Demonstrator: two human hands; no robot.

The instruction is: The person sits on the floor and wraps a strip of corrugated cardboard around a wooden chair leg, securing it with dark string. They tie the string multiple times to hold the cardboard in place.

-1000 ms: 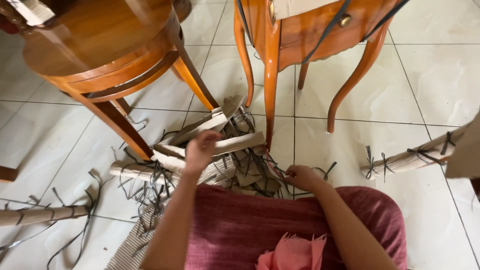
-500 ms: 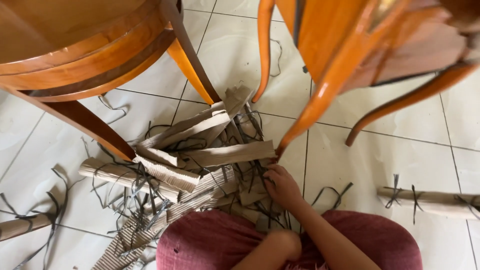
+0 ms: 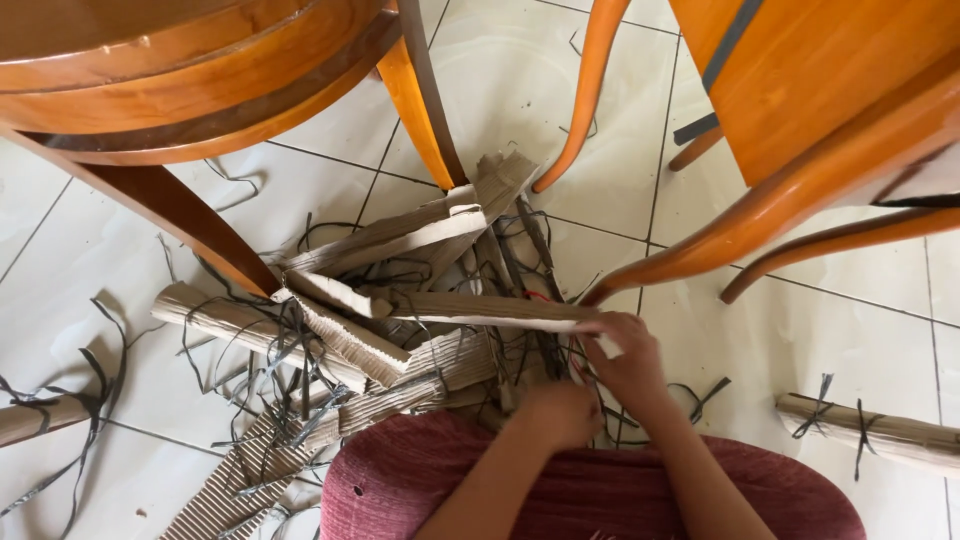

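A heap of torn corrugated cardboard pieces [image 3: 400, 340] and loose black straps [image 3: 270, 350] lies on the white tile floor. My right hand [image 3: 622, 358] grips the right end of a long flat cardboard strip [image 3: 480, 308] that lies across the top of the heap. My left hand [image 3: 562, 414] is just below it with the fingers curled down into the heap's near edge; what they hold is hidden. Both forearms reach out over a dark red cushion [image 3: 600, 490] at the bottom of the view.
A round wooden table top [image 3: 150, 70] and its slanted legs [image 3: 180, 215] overhang the heap at left. Curved orange furniture legs [image 3: 760, 225] stand at right. Strap-tied cardboard rolls lie at far right [image 3: 880, 435] and far left [image 3: 40, 420].
The view has leaned in closer over the heap. My left hand came down from the top of the heap to beside my right hand, which took hold of the long strip's end.
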